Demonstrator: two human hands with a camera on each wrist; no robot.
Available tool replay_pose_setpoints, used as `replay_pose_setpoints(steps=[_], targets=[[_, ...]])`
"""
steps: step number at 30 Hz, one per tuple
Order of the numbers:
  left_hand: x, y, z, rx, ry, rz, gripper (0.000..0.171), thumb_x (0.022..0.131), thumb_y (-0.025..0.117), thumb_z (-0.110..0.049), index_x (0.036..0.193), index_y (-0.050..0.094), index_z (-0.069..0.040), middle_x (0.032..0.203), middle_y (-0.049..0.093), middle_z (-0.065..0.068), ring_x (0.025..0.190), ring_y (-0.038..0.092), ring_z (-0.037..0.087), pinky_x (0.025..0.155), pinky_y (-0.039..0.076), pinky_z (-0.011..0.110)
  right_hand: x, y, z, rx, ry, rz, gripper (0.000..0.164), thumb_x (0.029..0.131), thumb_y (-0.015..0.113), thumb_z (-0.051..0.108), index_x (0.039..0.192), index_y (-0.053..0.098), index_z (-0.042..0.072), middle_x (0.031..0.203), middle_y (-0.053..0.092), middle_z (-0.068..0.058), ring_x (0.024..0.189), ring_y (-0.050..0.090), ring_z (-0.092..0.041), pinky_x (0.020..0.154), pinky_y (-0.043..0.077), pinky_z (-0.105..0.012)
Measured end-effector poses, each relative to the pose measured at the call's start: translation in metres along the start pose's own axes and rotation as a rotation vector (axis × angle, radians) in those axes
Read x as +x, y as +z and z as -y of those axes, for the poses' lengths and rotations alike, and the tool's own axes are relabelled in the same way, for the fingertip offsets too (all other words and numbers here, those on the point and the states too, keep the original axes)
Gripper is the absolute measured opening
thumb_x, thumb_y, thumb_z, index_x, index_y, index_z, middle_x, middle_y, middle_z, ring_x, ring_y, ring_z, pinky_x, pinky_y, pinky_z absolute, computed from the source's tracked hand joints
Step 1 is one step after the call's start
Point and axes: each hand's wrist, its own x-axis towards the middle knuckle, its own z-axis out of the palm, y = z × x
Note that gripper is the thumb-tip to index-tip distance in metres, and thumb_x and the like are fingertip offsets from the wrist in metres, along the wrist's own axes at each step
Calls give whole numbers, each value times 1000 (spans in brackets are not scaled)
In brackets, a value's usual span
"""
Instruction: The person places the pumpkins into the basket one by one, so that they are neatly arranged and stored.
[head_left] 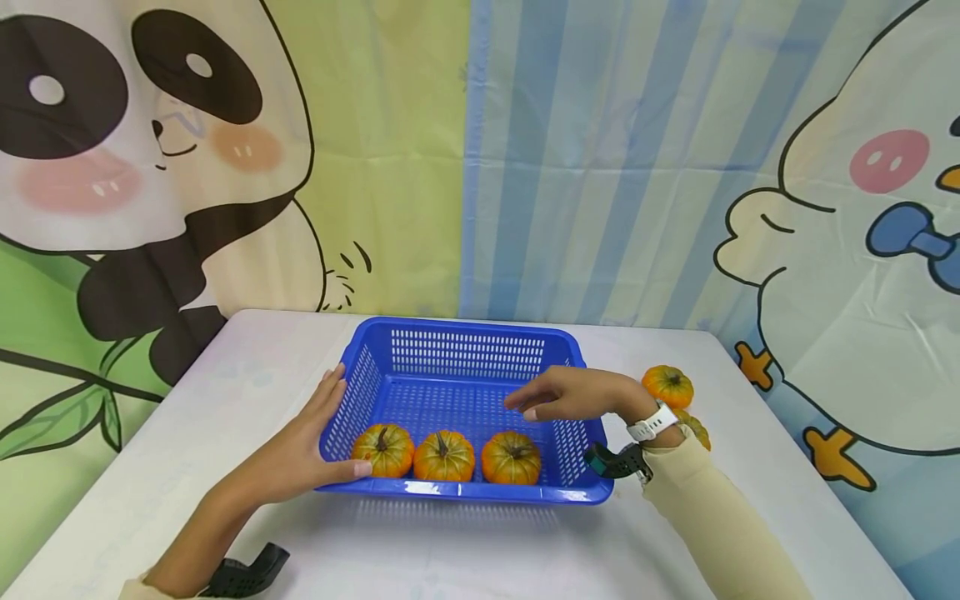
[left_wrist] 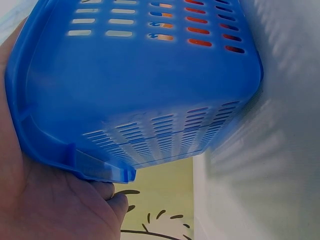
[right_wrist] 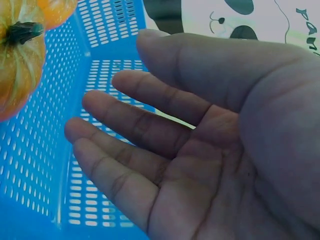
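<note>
A blue plastic basket (head_left: 457,492) with slotted walls sits on the table. Three small orange-and-green pumpkins (head_left: 382,450) stand in a row along its front wall inside. My left hand (head_left: 300,450) spans the basket's front left corner: its fingers lie extended along the left rim, the thumb over the front rim beside the leftmost pumpkin. In the left wrist view, the palm presses against the rim from outside. Over the right part of the basket hovers my right hand (head_left: 573,393), fingers loosely bent, palm down and holding nothing. The right wrist view shows a pumpkin (right_wrist: 20,65) apart from its fingertips.
To the right of the basket, two more pumpkins (head_left: 667,385) lie on the white table (head_left: 750,500), one partly hidden behind the right wrist. Behind the table hangs a curtain (head_left: 555,167) printed with a panda and a white bird.
</note>
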Motion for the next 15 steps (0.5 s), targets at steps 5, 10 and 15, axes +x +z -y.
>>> replay_pose_setpoints(steps=[5, 10, 15], targets=[[0, 0, 0, 3, 2, -2, 118, 77, 79, -45, 156, 2, -3, 162, -13, 4, 146, -7, 37, 105, 13, 72, -10, 0, -3, -6, -2, -65, 37, 100, 56, 19, 136, 58, 8, 132, 59, -10, 117, 59, -18, 96, 48, -31], [-1, 0, -1, 1, -2, -1, 118, 77, 80, -45, 156, 2, -4, 162, -13, 4, 146, -7, 37, 104, 13, 72, -20, 0, -5, -11, -17, -121, 37, 100, 56, 18, 136, 57, 6, 130, 61, -7, 116, 60, -25, 95, 49, -34], [0, 0, -1, 2, -1, 2, 118, 77, 79, -45, 156, 1, -4, 161, -13, 4, 146, -7, 37, 104, 12, 72, -32, 3, -5, -1, 18, -170, 39, 100, 56, 21, 136, 57, 5, 129, 62, -7, 118, 59, -27, 95, 49, -37]])
